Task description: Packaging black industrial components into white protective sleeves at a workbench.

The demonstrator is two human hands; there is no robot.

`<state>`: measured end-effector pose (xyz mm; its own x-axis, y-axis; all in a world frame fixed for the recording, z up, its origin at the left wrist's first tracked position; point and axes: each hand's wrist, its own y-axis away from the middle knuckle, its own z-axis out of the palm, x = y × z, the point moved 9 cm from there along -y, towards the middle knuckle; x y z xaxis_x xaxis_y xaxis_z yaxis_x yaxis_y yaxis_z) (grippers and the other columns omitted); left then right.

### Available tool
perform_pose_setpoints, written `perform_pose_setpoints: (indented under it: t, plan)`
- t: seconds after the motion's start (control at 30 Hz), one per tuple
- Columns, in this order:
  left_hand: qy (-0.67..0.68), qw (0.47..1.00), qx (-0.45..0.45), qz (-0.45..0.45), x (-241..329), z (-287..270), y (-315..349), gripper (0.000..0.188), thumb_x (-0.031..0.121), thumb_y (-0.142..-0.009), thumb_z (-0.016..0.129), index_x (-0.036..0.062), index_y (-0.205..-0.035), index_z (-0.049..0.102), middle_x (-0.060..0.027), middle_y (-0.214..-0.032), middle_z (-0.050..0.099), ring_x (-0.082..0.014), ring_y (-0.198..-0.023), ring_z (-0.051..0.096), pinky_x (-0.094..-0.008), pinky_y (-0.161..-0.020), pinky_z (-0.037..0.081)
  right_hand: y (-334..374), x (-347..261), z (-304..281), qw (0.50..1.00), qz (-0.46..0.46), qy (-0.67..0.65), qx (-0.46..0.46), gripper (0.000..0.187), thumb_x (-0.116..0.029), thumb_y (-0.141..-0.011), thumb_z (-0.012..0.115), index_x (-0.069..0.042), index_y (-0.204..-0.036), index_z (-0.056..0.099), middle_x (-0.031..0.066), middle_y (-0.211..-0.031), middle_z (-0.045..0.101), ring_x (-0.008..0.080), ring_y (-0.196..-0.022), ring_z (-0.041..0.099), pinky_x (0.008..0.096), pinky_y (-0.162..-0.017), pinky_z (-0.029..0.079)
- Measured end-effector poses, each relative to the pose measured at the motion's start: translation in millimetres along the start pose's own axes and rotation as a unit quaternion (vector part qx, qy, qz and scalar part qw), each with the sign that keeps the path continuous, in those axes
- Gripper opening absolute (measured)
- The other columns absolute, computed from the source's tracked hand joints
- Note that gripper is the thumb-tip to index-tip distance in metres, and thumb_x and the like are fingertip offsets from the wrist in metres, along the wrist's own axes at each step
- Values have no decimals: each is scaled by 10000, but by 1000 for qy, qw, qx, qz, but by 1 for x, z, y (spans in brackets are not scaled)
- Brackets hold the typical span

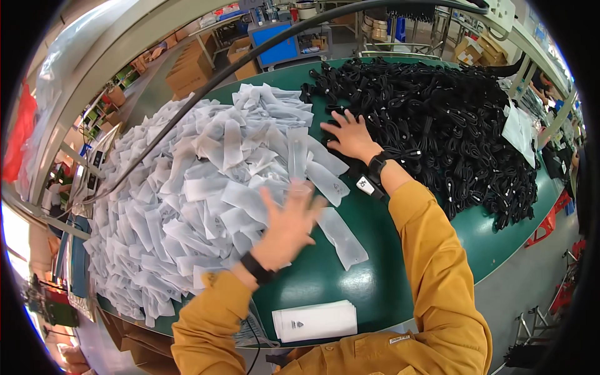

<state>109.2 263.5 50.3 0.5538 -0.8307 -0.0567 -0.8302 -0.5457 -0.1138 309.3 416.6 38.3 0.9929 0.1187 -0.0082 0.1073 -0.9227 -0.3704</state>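
Observation:
A large heap of frosted plastic sleeves (pixel 181 169) covers the left of the green table. My left hand (pixel 284 228) is over the heap's right edge, fingers spread and a little blurred, with nothing visible in it. One loose sleeve (pixel 342 237) lies just right of that hand, on bare tabletop. To the right spreads a heap of coiled black cables (pixel 437 125) with metal-tipped plugs. At its left edge, my right hand (pixel 351 136) has its fingers stretched apart, holding nothing I can see. Beside my right wrist lies a small black item with a white end (pixel 369 186), partly hidden.
A stack of flat white printed sleeves (pixel 314 320) sits at the table's near edge. A thick black cable (pixel 250 53) arches overhead across the view. Behind the table stand cardboard boxes (pixel 190 69) and a blue cabinet (pixel 277 49). A white bag (pixel 519 132) rests on the cables' right side.

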Motion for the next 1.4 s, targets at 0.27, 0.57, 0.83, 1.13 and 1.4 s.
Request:
perform_pose_setpoints:
  t: [0.27,0.57,0.83,1.13,1.4]
  plan:
    - [48,978,-21,200,58,44,-1,584,190,-874,596,219,-1441,458,-193,-1277,487,-357,-1243,463,-600,-1005,360,25,-2,11,987,-7,11,-159,496,-491,-901,590,-303,-1360,577,70,-1600,273,383,-1340,397,559,-1041,357]
    - [-25,998,49,-9,-32,45,0,585,107,-848,619,91,-1415,474,-168,-1021,552,-339,-969,560,-444,-805,473,119,-22,-29,992,-36,-10,-121,443,-396,-897,624,-220,-1303,602,93,-1563,331,372,-1323,426,526,-1018,389]
    - [195,979,-61,12,87,-60,98,350,123,-862,684,42,-1187,580,-172,-1011,559,-365,-889,602,-423,-723,514,181,-8,-48,992,-89,-81,-24,326,-137,-858,684,-100,-1177,623,114,-1445,471,343,-1253,489,425,-1000,427]
    - [361,929,80,-13,156,-4,157,292,110,-830,724,22,-1076,594,-165,-987,556,-369,-861,608,-412,-711,515,213,-76,-170,974,-43,-211,72,342,-126,-882,692,-39,-1197,591,169,-1076,641,344,-950,641,419,-789,505]
    - [336,933,70,-108,122,-45,203,294,82,-819,736,13,-1074,606,-152,-1029,577,-329,-859,620,-400,-738,524,331,-125,-163,905,22,-420,-60,441,-33,-898,650,-25,-1326,545,180,-1115,670,280,-969,663,314,-851,504]
